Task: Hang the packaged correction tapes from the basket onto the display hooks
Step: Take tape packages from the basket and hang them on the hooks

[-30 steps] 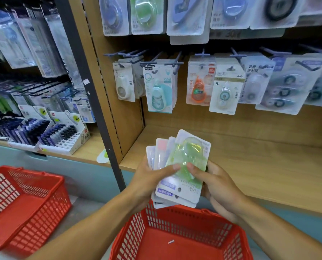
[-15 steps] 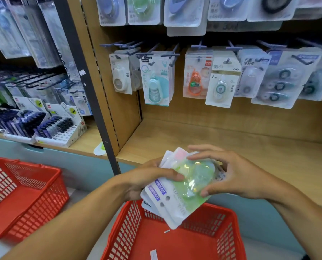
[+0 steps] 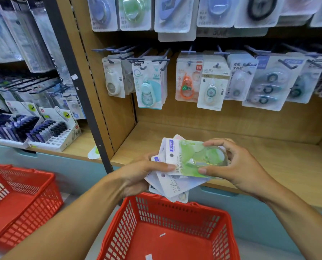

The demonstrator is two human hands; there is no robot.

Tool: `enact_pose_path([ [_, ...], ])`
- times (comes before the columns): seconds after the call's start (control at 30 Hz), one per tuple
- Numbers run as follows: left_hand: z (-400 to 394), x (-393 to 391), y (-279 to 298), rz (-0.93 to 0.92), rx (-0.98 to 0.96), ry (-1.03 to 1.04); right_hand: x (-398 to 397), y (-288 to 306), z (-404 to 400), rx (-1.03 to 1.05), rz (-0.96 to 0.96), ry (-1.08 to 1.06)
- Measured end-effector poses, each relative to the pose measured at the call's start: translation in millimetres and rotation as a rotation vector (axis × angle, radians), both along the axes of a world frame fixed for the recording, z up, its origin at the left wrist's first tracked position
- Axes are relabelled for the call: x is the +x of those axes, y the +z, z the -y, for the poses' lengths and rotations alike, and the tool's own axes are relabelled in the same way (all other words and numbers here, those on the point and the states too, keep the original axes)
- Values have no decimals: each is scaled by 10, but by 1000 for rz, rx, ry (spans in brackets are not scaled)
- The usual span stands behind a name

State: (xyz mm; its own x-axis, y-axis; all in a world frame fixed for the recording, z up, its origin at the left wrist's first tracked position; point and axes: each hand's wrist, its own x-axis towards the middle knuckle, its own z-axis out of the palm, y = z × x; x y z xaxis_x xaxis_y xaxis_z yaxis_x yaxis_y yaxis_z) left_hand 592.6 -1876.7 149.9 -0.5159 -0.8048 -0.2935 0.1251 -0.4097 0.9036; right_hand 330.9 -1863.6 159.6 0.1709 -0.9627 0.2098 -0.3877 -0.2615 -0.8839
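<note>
My left hand (image 3: 137, 177) grips a fanned stack of packaged correction tapes (image 3: 173, 186) above the red basket (image 3: 175, 209). My right hand (image 3: 237, 166) pinches the top pack, a green correction tape (image 3: 192, 158), by its clear blister, turned sideways with the hang hole to the left. The display hooks (image 3: 162, 59) stick out of the wooden back panel above, most bearing hanging packs such as a teal tape pack (image 3: 149, 87) and an orange one (image 3: 186, 85).
A second red basket (image 3: 25, 199) sits at the lower left. A dark metal upright (image 3: 85, 87) divides the shelves; boxed pens (image 3: 44, 132) stand on the left shelf. A wooden shelf board (image 3: 250, 152) lies behind my hands. A paper scrap (image 3: 162, 235) lies in the middle basket.
The stack has been turned from upright to sideways. My right hand shifted from the pack's lower edge to a pinch over the green pack's blister, drawing it rightward off the stack.
</note>
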Motion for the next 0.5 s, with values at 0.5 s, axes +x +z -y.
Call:
enact_pose_path([
  [0.5,-46,-208,23,-28,-15,246,39,-111,56,-93,56,-300],
])
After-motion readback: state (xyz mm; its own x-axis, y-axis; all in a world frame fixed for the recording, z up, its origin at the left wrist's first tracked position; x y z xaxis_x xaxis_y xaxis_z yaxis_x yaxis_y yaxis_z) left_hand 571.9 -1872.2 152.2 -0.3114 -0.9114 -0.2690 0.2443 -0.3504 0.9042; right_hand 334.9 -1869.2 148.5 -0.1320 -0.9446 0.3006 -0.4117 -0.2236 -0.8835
